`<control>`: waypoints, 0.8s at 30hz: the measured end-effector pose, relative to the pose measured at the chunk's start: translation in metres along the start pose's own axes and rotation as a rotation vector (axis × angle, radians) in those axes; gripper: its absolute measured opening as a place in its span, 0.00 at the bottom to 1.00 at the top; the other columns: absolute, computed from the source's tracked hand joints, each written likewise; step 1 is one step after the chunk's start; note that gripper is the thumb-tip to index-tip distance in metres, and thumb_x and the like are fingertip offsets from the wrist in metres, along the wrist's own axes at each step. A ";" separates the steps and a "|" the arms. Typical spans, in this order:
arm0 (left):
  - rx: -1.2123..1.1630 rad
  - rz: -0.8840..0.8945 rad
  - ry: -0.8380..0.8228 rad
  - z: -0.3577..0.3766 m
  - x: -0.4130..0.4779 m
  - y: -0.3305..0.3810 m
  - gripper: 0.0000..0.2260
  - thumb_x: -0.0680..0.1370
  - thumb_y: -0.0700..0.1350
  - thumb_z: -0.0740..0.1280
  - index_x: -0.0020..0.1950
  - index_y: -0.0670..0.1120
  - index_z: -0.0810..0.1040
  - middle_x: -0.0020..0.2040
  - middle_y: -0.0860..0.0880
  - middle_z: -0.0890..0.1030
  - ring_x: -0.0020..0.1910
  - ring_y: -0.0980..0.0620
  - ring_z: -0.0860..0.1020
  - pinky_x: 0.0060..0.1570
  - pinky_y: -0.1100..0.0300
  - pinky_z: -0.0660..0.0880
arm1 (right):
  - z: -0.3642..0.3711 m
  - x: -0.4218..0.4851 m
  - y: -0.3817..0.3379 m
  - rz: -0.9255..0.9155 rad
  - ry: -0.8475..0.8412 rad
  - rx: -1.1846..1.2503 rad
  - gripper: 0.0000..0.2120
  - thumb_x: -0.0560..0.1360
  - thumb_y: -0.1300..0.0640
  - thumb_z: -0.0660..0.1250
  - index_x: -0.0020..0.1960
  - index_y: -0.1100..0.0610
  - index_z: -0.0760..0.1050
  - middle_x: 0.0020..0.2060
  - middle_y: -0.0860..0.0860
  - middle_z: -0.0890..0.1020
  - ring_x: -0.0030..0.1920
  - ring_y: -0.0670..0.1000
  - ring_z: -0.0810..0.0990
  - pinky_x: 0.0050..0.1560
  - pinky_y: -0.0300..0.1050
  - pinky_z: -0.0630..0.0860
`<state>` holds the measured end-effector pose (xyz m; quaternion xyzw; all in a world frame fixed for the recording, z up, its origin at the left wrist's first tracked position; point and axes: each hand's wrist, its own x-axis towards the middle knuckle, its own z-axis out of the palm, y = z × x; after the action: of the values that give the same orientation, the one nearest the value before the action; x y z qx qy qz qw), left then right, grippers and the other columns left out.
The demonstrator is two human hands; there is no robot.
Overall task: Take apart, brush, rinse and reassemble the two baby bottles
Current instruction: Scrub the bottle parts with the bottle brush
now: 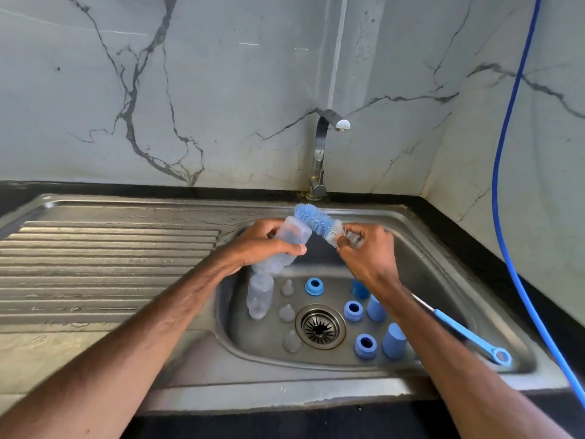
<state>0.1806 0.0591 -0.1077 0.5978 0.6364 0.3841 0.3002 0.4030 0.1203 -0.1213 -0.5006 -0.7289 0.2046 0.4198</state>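
Gripping a clear plastic baby bottle (289, 231), the left hand (262, 245) sits mid-frame. The right hand (368, 255) pinches a blue-bristled bottle brush (313, 217) beside it.

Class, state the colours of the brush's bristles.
The brush bristles are blue toward the tip, white near the right hand; head view.

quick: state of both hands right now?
Left hand: grips the clear bottle over the sink.
Right hand: pinches the bottle brush at the base of its bristles.
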 end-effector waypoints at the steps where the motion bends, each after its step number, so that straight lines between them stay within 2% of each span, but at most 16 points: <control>1: 0.078 -0.018 -0.031 -0.003 -0.003 0.002 0.22 0.68 0.54 0.82 0.60 0.55 0.83 0.52 0.54 0.86 0.53 0.54 0.83 0.54 0.56 0.80 | 0.002 0.000 0.001 -0.003 -0.019 -0.006 0.09 0.75 0.57 0.73 0.55 0.49 0.86 0.37 0.47 0.86 0.33 0.50 0.85 0.36 0.55 0.85; 3: 0.184 -0.020 -0.088 -0.007 -0.011 0.008 0.25 0.67 0.51 0.83 0.62 0.55 0.81 0.53 0.55 0.85 0.52 0.55 0.83 0.56 0.54 0.80 | 0.003 0.002 0.004 -0.017 -0.044 -0.013 0.11 0.76 0.58 0.74 0.58 0.51 0.86 0.41 0.48 0.87 0.35 0.49 0.85 0.38 0.54 0.85; 5: 0.285 0.002 -0.123 -0.006 -0.021 0.013 0.24 0.66 0.51 0.83 0.60 0.55 0.81 0.51 0.56 0.85 0.50 0.57 0.82 0.52 0.56 0.80 | 0.002 0.004 0.008 -0.023 -0.059 -0.018 0.14 0.76 0.58 0.75 0.61 0.51 0.84 0.44 0.48 0.87 0.36 0.47 0.85 0.38 0.52 0.86; 7: 0.369 0.008 -0.160 -0.001 -0.033 0.012 0.24 0.64 0.52 0.83 0.58 0.55 0.81 0.49 0.57 0.85 0.48 0.59 0.82 0.49 0.60 0.79 | 0.001 0.006 0.011 -0.029 -0.075 -0.032 0.14 0.76 0.58 0.75 0.61 0.51 0.84 0.42 0.47 0.86 0.35 0.47 0.85 0.37 0.52 0.86; 10: 0.522 -0.046 -0.191 0.012 -0.050 0.003 0.26 0.62 0.53 0.84 0.57 0.55 0.82 0.49 0.59 0.84 0.48 0.60 0.82 0.50 0.59 0.80 | 0.002 0.005 0.010 -0.035 -0.102 -0.022 0.13 0.76 0.58 0.75 0.61 0.52 0.84 0.39 0.47 0.84 0.36 0.49 0.85 0.38 0.54 0.86; 13: 0.678 -0.119 -0.158 0.026 -0.056 -0.002 0.27 0.60 0.53 0.83 0.57 0.56 0.80 0.51 0.58 0.82 0.49 0.56 0.81 0.51 0.55 0.81 | 0.002 0.005 0.008 -0.042 -0.117 -0.006 0.14 0.75 0.57 0.75 0.60 0.52 0.85 0.41 0.49 0.86 0.38 0.51 0.85 0.41 0.55 0.86; 17: 0.772 -0.203 -0.158 0.044 -0.058 -0.010 0.28 0.61 0.53 0.84 0.57 0.53 0.78 0.53 0.52 0.80 0.48 0.50 0.80 0.44 0.57 0.75 | 0.002 0.006 0.010 -0.051 -0.187 0.011 0.14 0.75 0.58 0.75 0.60 0.53 0.85 0.45 0.50 0.87 0.42 0.51 0.86 0.46 0.56 0.86; 20: 0.814 -0.291 -0.161 0.050 -0.059 -0.015 0.30 0.62 0.54 0.85 0.58 0.48 0.78 0.55 0.48 0.81 0.52 0.47 0.80 0.48 0.55 0.77 | 0.003 0.006 0.012 -0.083 -0.226 0.002 0.12 0.75 0.58 0.76 0.58 0.53 0.86 0.45 0.49 0.87 0.43 0.49 0.86 0.48 0.55 0.86; 24: 0.846 -0.434 -0.149 0.051 -0.058 -0.022 0.37 0.64 0.52 0.85 0.67 0.42 0.74 0.62 0.44 0.80 0.58 0.45 0.81 0.55 0.54 0.79 | 0.005 0.006 0.013 -0.130 -0.258 -0.016 0.11 0.74 0.58 0.76 0.57 0.53 0.86 0.41 0.45 0.84 0.43 0.47 0.84 0.47 0.52 0.85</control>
<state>0.2179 0.0088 -0.1574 0.5466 0.8238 -0.0239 0.1487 0.4049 0.1316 -0.1307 -0.4253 -0.8092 0.2340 0.3309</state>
